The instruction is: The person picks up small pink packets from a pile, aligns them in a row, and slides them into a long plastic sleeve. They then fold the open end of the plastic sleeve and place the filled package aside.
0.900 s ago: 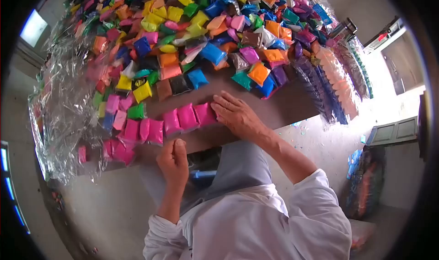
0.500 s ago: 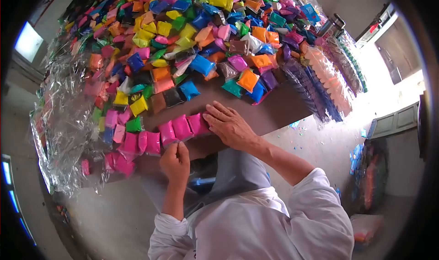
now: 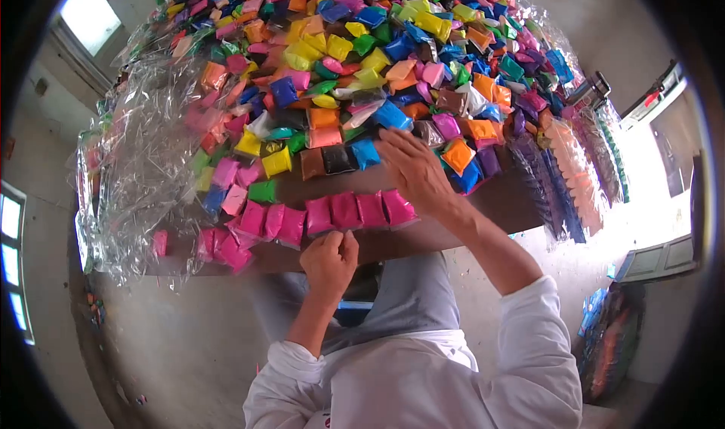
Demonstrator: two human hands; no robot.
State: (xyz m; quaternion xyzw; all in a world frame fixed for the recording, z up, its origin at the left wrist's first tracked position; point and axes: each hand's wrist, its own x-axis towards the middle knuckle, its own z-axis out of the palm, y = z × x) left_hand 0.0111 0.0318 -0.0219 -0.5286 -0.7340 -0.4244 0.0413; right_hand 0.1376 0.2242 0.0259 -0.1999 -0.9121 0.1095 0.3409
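Note:
A row of small bright pink packets (image 3: 320, 214) lies along the near side of the brown table (image 3: 491, 208). My left hand (image 3: 330, 261) is curled closed at the table's front edge, just below this row; whatever its fingers may hold is hidden. My right hand (image 3: 415, 171) is stretched out flat above the row's right end, fingers extended and holding nothing. Its fingertips are close to a blue packet (image 3: 365, 154) at the near edge of the pile. A black packet (image 3: 337, 158) and a brown packet (image 3: 312, 165) sit left of that blue one.
A large heap of multicoloured packets (image 3: 340, 47) covers the far part of the table. Crumpled clear plastic (image 3: 140, 172) lies over the left side. Long bagged strips (image 3: 570, 165) and a metal flask (image 3: 589, 91) stand at the right. More bags (image 3: 613, 338) rest on the floor.
My right hand has lifted off the right end of the pink row and moved toward the pile, uncovering the last pink packet. My left hand stays closed near the row. The view has shifted.

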